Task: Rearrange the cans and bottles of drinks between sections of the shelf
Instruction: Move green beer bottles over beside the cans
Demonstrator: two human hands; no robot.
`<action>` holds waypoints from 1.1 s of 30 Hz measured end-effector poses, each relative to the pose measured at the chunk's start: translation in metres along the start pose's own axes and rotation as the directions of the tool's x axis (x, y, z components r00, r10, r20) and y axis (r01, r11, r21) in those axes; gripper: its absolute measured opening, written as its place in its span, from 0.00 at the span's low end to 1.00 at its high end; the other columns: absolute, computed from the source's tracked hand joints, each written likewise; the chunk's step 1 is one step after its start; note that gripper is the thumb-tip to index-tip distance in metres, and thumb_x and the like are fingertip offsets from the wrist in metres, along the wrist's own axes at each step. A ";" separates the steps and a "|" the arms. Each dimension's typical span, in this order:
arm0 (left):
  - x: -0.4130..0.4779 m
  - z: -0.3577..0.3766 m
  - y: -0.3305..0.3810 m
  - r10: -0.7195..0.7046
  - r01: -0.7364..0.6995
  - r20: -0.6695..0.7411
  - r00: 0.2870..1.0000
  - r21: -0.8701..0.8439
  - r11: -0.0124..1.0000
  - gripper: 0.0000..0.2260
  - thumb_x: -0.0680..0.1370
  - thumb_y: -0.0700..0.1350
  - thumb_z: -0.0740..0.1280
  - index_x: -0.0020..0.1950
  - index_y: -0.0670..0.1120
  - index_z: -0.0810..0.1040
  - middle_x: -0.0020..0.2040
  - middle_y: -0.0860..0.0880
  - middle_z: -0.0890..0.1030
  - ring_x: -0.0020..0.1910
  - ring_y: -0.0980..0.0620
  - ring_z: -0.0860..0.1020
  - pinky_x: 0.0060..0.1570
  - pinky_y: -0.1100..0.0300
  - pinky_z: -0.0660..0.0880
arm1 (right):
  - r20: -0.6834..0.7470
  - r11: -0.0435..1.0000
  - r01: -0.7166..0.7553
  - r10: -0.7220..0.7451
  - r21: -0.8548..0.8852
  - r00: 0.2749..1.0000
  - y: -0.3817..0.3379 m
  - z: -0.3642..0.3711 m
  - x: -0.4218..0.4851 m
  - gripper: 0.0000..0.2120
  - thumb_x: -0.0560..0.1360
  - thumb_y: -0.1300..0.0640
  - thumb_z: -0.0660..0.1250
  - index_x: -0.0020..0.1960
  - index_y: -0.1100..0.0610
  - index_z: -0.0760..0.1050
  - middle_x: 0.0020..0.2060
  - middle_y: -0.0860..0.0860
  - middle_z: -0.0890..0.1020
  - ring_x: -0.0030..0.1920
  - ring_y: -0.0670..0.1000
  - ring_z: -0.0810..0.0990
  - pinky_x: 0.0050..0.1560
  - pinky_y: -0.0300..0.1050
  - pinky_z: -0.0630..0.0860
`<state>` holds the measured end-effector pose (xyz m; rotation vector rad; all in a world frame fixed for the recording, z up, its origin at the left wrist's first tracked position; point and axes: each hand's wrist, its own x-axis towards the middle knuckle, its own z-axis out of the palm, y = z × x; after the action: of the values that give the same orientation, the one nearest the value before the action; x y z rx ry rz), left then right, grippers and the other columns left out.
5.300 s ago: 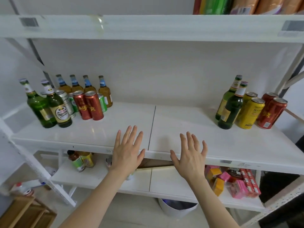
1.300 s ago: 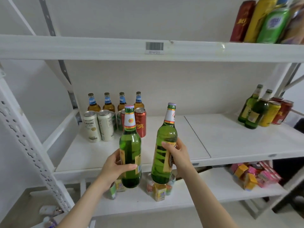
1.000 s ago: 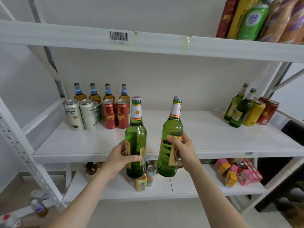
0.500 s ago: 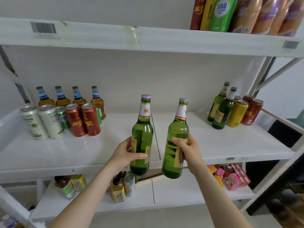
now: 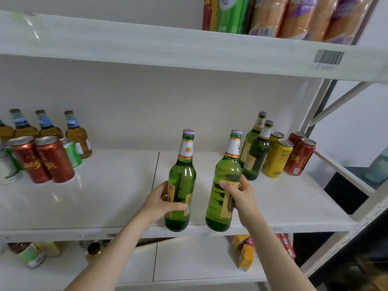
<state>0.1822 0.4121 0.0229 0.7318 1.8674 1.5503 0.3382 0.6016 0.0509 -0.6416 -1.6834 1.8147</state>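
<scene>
Bottles in hand: two green glass ones, capped, held close to upright. Left hand (image 5: 159, 203) wraps the left bottle (image 5: 181, 181) at its label, thumb across the front. Right hand (image 5: 241, 198) is clamped on the right bottle (image 5: 225, 177) the same way; that one tilts slightly right. They are side by side, not touching, in front of the middle shelf (image 5: 105, 198), bases level with its front lip, just right of the board seam (image 5: 156, 169).

Right section, at the back: spare green bottles (image 5: 255, 152), yellow cans (image 5: 277, 158), right red cans (image 5: 300, 156).

Left section: left red cans (image 5: 44, 160), green can (image 5: 72, 152), amber bottles (image 5: 77, 135) with blue neck labels.

Top shelf (image 5: 147, 47) carries drink packs (image 5: 273, 13), with a barcode label (image 5: 328, 57) on its lip.
</scene>
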 end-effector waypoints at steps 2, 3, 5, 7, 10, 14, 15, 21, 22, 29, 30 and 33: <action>0.007 0.029 0.002 -0.010 0.010 -0.028 1.000 -0.010 1.000 0.26 0.63 0.44 0.82 0.58 0.56 0.79 0.53 0.54 0.85 0.57 0.51 0.81 0.54 0.52 0.78 | 0.026 1.000 0.001 -0.001 -0.006 1.000 -0.002 -0.029 0.009 0.23 0.63 0.51 0.75 0.56 0.53 0.77 0.48 0.53 0.85 0.50 0.55 0.84 0.49 0.53 0.82; 0.010 0.044 0.003 -0.013 0.012 -0.040 0.999 -0.015 1.000 0.26 0.64 0.43 0.82 0.58 0.56 0.78 0.53 0.55 0.85 0.57 0.52 0.81 0.54 0.52 0.78 | 0.037 1.000 0.000 0.001 -0.014 0.999 -0.004 -0.043 0.014 0.23 0.63 0.51 0.75 0.56 0.54 0.77 0.48 0.52 0.85 0.50 0.55 0.84 0.50 0.53 0.82; 0.015 0.072 0.006 -0.016 0.015 -0.055 0.998 -0.024 1.000 0.26 0.64 0.43 0.82 0.58 0.55 0.78 0.53 0.54 0.85 0.57 0.52 0.80 0.55 0.52 0.78 | 0.057 1.000 -0.005 0.007 -0.031 0.998 -0.004 -0.071 0.022 0.23 0.63 0.51 0.76 0.56 0.54 0.77 0.47 0.53 0.85 0.51 0.56 0.84 0.51 0.55 0.82; 0.022 0.098 0.009 -0.015 0.013 -0.058 0.998 -0.034 0.999 0.26 0.64 0.42 0.82 0.59 0.55 0.78 0.53 0.54 0.85 0.56 0.53 0.81 0.54 0.53 0.78 | 0.068 0.999 0.000 0.002 -0.035 0.998 -0.004 -0.095 0.031 0.24 0.62 0.50 0.77 0.57 0.54 0.77 0.48 0.53 0.85 0.51 0.56 0.84 0.52 0.56 0.82; 0.034 0.130 0.013 -0.011 0.009 -0.051 0.999 -0.031 0.999 0.27 0.62 0.43 0.83 0.59 0.54 0.79 0.53 0.54 0.86 0.55 0.52 0.82 0.54 0.53 0.79 | 0.069 0.999 -0.002 0.004 -0.032 0.998 -0.002 -0.126 0.043 0.22 0.63 0.51 0.76 0.56 0.52 0.78 0.48 0.53 0.85 0.51 0.56 0.84 0.52 0.55 0.82; 0.054 0.164 0.020 -0.011 0.010 -0.041 0.999 -0.027 1.000 0.30 0.58 0.46 0.83 0.58 0.53 0.79 0.53 0.53 0.86 0.56 0.50 0.82 0.57 0.49 0.78 | 0.058 1.000 0.004 -0.004 -0.010 0.998 0.002 -0.157 0.062 0.23 0.63 0.53 0.76 0.57 0.54 0.78 0.48 0.53 0.85 0.51 0.56 0.85 0.49 0.51 0.81; 0.058 0.170 0.021 -0.009 0.008 -0.042 0.999 -0.025 1.000 0.32 0.56 0.48 0.83 0.58 0.54 0.79 0.53 0.54 0.86 0.57 0.50 0.82 0.58 0.49 0.78 | 0.055 1.000 0.007 -0.007 -0.008 0.998 0.003 -0.162 0.067 0.24 0.63 0.53 0.77 0.58 0.54 0.78 0.49 0.52 0.86 0.51 0.55 0.85 0.49 0.51 0.81; 0.082 0.193 0.021 -0.011 0.010 -0.062 0.998 -0.010 1.000 0.34 0.53 0.50 0.82 0.58 0.54 0.79 0.53 0.53 0.86 0.57 0.50 0.82 0.60 0.46 0.78 | 0.054 1.000 0.026 -0.026 -0.002 0.998 0.011 -0.182 0.100 0.24 0.62 0.52 0.77 0.57 0.51 0.78 0.48 0.49 0.85 0.52 0.52 0.84 0.49 0.48 0.80; 0.086 0.195 0.020 -0.012 0.011 -0.069 0.998 -0.008 1.000 0.34 0.53 0.49 0.83 0.58 0.54 0.79 0.53 0.53 0.86 0.57 0.50 0.82 0.60 0.45 0.78 | 0.058 0.999 0.032 -0.032 -0.003 0.998 0.014 -0.184 0.105 0.25 0.61 0.52 0.78 0.56 0.50 0.78 0.49 0.49 0.85 0.52 0.52 0.84 0.50 0.50 0.81; 0.107 0.209 0.013 -0.014 0.015 -0.094 0.995 0.005 1.000 0.28 0.62 0.38 0.82 0.58 0.54 0.78 0.52 0.55 0.86 0.55 0.53 0.82 0.55 0.54 0.79 | 0.088 0.997 0.075 -0.072 -0.021 0.994 0.032 -0.186 0.133 0.25 0.63 0.59 0.80 0.57 0.56 0.77 0.51 0.51 0.85 0.53 0.52 0.83 0.53 0.49 0.80; 0.109 0.210 0.013 -0.008 0.009 -0.094 0.996 0.006 1.000 0.28 0.63 0.37 0.82 0.58 0.54 0.78 0.52 0.55 0.86 0.55 0.53 0.83 0.53 0.56 0.79 | 0.092 0.997 0.076 -0.074 -0.022 0.993 0.035 -0.186 0.137 0.24 0.64 0.61 0.81 0.58 0.56 0.77 0.51 0.51 0.85 0.53 0.52 0.83 0.53 0.49 0.80; 0.115 0.211 0.011 0.004 -0.003 -0.089 0.996 0.004 1.000 0.29 0.62 0.37 0.82 0.59 0.53 0.78 0.52 0.54 0.86 0.55 0.53 0.83 0.53 0.56 0.79 | 0.096 0.997 0.072 -0.070 -0.010 0.993 0.037 -0.186 0.146 0.23 0.66 0.64 0.79 0.58 0.56 0.76 0.51 0.50 0.85 0.52 0.50 0.83 0.54 0.49 0.80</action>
<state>0.2624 0.6367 -0.0067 0.6779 1.9351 1.6061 0.3585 0.8352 0.0023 -0.5007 -1.7594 1.8111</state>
